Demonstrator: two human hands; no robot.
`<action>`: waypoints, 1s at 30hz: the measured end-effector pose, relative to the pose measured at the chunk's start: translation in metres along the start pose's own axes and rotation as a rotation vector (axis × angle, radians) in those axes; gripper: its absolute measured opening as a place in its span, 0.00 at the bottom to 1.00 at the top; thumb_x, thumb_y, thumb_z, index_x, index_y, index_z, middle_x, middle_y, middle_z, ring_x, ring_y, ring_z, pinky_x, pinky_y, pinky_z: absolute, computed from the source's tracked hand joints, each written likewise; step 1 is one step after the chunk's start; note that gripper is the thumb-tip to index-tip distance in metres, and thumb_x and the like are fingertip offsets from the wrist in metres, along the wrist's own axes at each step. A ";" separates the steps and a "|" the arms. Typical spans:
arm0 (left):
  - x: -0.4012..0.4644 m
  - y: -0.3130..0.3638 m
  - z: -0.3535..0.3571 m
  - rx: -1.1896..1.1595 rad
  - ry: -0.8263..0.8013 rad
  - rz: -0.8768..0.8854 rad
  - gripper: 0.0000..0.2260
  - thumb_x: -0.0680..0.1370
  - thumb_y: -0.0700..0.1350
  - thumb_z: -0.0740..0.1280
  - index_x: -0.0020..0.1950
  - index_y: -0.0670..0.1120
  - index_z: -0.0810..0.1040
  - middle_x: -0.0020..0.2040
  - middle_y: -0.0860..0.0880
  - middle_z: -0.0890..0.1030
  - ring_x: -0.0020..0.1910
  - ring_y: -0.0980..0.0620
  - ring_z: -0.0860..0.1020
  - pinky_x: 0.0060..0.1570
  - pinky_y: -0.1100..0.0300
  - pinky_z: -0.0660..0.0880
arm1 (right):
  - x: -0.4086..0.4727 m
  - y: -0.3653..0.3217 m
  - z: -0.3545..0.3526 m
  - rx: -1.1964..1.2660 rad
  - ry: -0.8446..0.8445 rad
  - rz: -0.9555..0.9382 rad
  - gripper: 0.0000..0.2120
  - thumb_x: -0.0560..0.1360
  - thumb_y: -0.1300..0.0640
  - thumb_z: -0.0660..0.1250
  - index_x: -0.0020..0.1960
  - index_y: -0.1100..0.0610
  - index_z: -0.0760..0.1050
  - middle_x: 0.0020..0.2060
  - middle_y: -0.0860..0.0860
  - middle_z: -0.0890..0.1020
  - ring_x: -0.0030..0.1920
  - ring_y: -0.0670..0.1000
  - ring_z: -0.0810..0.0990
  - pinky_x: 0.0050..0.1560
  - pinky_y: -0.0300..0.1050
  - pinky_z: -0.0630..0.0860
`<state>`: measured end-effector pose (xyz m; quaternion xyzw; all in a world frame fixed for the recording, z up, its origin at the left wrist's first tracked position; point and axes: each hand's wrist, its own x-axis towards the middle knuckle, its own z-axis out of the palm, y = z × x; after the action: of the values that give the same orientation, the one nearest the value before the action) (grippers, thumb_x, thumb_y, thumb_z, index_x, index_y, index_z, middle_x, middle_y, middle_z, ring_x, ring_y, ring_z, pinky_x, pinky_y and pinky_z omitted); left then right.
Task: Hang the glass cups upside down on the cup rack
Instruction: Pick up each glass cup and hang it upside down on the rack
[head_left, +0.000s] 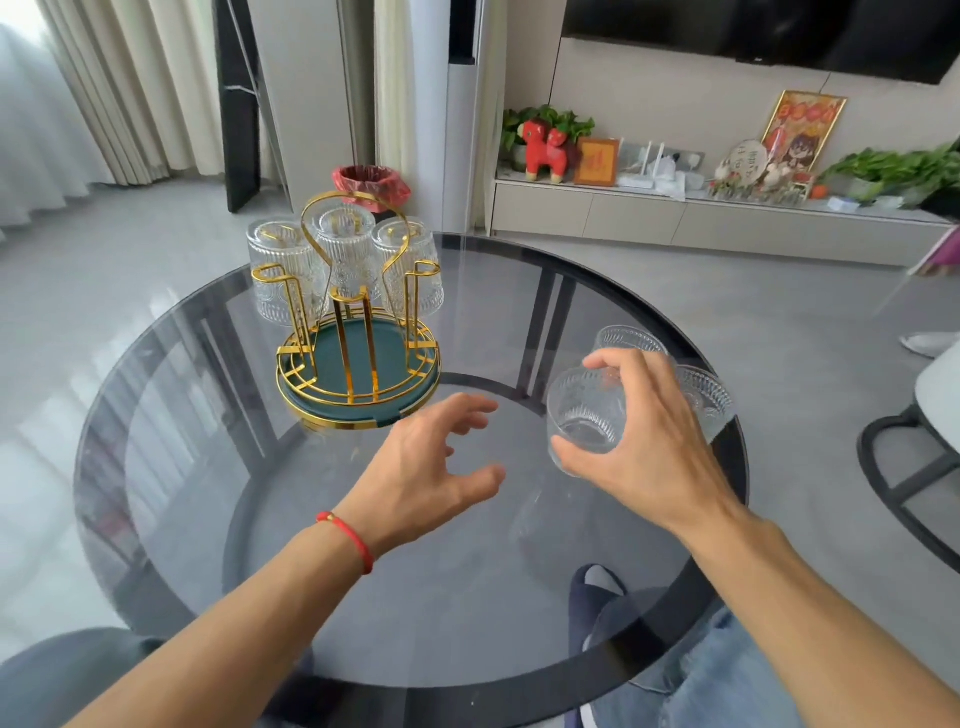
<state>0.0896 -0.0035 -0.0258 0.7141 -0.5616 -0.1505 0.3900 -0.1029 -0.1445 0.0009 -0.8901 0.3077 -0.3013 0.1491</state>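
A gold wire cup rack with a green round base stands on the left half of the round glass table. Three ribbed glass cups hang upside down on its far prongs; the three near prongs are bare. My right hand grips a ribbed glass cup lifted above the table at the right. Two more glass cups stand on the table just behind that hand, partly hidden by it. My left hand hovers with spread fingers in front of the rack, holding nothing.
A bin with a red bag stands on the floor behind the rack. A low cabinet with ornaments and plants runs along the far wall. A chair edge is at the right. My knee and slipper show through the glass.
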 end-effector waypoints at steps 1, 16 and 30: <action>0.000 0.001 0.001 -0.013 -0.019 0.018 0.32 0.73 0.52 0.77 0.75 0.53 0.69 0.65 0.53 0.79 0.62 0.57 0.76 0.59 0.60 0.78 | -0.001 -0.006 0.004 0.110 -0.001 0.009 0.35 0.62 0.40 0.76 0.66 0.43 0.69 0.59 0.45 0.73 0.59 0.39 0.73 0.58 0.23 0.64; 0.007 -0.012 -0.034 -0.577 0.378 -0.372 0.41 0.53 0.61 0.82 0.62 0.53 0.72 0.58 0.52 0.81 0.57 0.54 0.81 0.59 0.52 0.80 | 0.032 -0.050 0.069 0.930 -0.493 0.384 0.24 0.83 0.37 0.59 0.75 0.45 0.71 0.71 0.47 0.78 0.68 0.48 0.80 0.68 0.53 0.78; -0.017 -0.048 -0.068 0.252 0.145 -0.314 0.32 0.72 0.54 0.76 0.73 0.48 0.71 0.70 0.49 0.76 0.69 0.50 0.73 0.70 0.57 0.69 | 0.102 -0.124 0.038 0.821 -0.184 0.047 0.32 0.61 0.33 0.81 0.62 0.42 0.80 0.55 0.50 0.86 0.57 0.51 0.86 0.59 0.52 0.82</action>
<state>0.1614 0.0413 -0.0201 0.8449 -0.4283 -0.0863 0.3086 0.0421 -0.1116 0.0723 -0.7727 0.1677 -0.3144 0.5253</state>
